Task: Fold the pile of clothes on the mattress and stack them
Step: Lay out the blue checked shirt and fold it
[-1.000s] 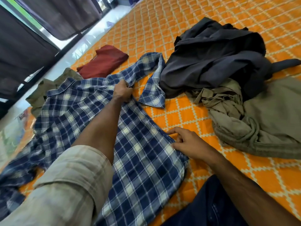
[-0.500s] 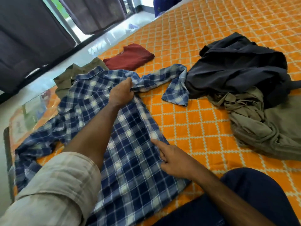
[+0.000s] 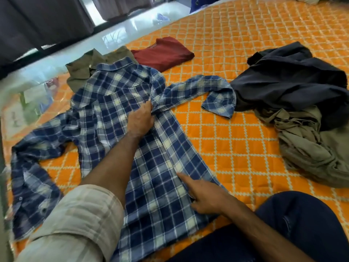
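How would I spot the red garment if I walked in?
Look at the orange quilted mattress. At its far edge, just beyond the collar of the blue checked shirt, lies the dark red garment. It alone is plain red and neatly folded flat.

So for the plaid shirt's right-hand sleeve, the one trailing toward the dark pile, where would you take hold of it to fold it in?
Probably at the cuff, coming from the right side over bare mattress. The sleeve lies stretched away from the plaid shirt, its cuff end free and just short of the dark clothes. The left hand already grips its shoulder end, so the right hand could lift the cuff.
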